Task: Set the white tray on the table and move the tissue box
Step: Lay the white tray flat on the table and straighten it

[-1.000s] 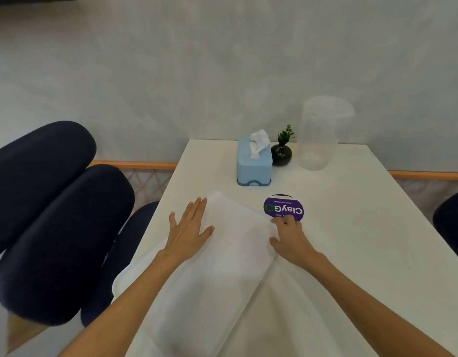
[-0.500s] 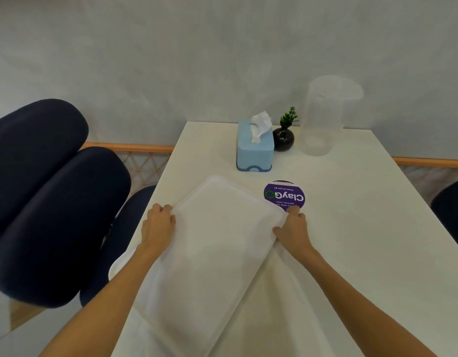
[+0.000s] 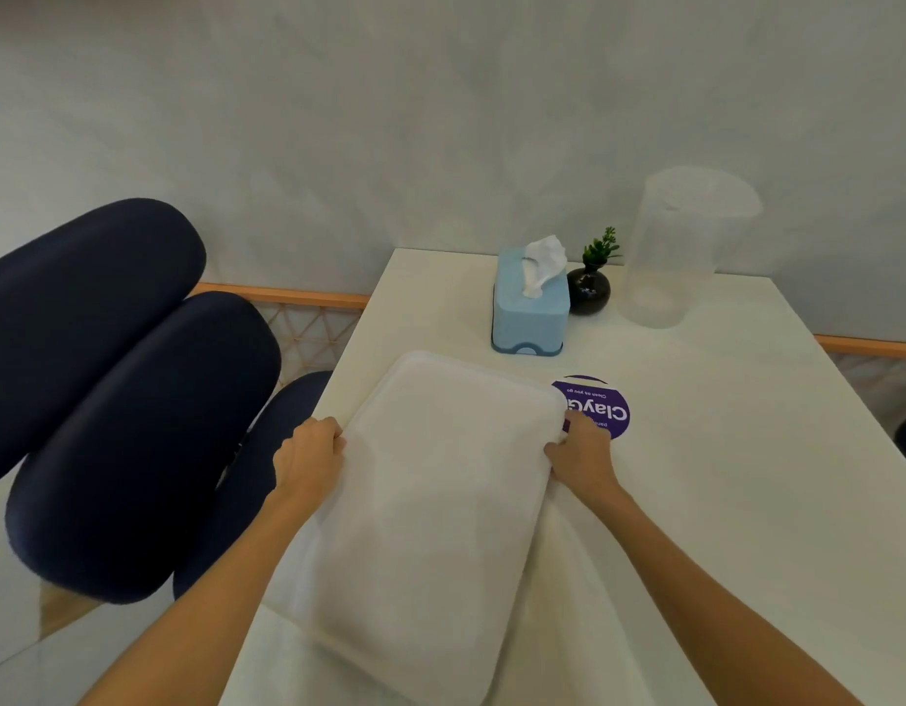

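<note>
A white rectangular tray [image 3: 430,501] lies slanted over the near left part of the white table [image 3: 721,476]. My left hand [image 3: 308,456] grips its left rim and my right hand [image 3: 583,456] grips its right rim, fingers curled around the edges. Whether the tray rests flat or hangs just above the table I cannot tell. The light blue tissue box [image 3: 530,303], with a white tissue sticking out of its top, stands upright just beyond the tray's far corner, apart from both hands.
A purple round sticker [image 3: 598,405] lies on the table by my right hand. A small black vase with a green plant [image 3: 591,287] and a clear plastic jug [image 3: 675,247] stand right of the tissue box. Dark blue chairs [image 3: 109,400] stand left of the table.
Both hands went from lying flat on the tray to gripping its side rims. The tray has shifted slightly toward the tissue box and the sticker.
</note>
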A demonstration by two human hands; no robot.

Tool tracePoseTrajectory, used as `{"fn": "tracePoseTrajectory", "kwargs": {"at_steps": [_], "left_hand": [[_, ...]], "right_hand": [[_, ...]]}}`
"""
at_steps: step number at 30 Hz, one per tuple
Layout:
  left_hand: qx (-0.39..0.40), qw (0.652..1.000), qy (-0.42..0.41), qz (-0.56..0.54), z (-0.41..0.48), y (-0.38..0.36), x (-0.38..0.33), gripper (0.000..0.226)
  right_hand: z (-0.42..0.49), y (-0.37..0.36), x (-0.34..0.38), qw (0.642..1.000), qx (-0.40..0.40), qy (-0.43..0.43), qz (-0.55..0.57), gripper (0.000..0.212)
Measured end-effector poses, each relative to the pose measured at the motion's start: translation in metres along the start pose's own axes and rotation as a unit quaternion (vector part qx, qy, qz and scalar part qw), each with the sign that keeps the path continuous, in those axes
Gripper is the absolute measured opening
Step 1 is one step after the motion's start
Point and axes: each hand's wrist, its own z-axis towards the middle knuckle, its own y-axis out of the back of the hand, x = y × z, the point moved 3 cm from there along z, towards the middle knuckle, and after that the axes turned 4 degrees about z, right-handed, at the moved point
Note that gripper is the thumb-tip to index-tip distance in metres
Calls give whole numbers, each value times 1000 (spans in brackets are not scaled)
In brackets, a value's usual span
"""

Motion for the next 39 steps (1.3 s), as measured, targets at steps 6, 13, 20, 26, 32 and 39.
{"fn": "tracePoseTrajectory", "kwargs": {"at_steps": [6, 13, 20, 26, 32, 39], "left_hand": [[2, 999, 40, -23, 6, 6, 11, 17], [31, 996, 77, -32, 15, 11, 21, 14], [25, 994, 90, -63, 23, 13, 26, 14], [21, 994, 92, -48, 25, 12, 23, 15], [20, 994, 101, -26, 23, 7, 20, 14], [17, 994, 103, -22, 29, 16, 10, 27]], "right_hand": [[34, -17, 28, 994, 42, 13, -98, 36], [56, -30, 50, 984, 59, 39, -165, 27], [62, -40, 52, 979, 68, 49, -184, 23], [60, -38, 49, 977, 61, 47, -198, 22], [60, -36, 47, 974, 71, 51, -210, 22], [66, -21, 40, 987, 75, 37, -135, 40]]}}
